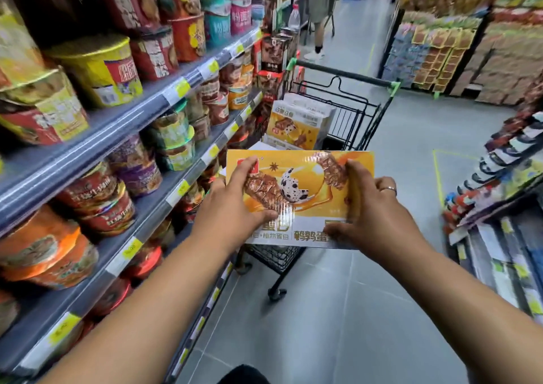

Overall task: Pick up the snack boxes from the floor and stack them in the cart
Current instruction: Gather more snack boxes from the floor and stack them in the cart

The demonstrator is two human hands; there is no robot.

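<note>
Supermarket aisle. Grey shelving (123, 125) carries printed food tubs (97, 69) behind yellow price labels (176, 89). Beside the shelving runs a grey tiled floor (338, 310), marked with yellow tape (437, 175). Across the floor from the shelving stand racks of packeted snacks (435, 51). Beyond the shelving's far end, a person (320, 4) stands.
</note>
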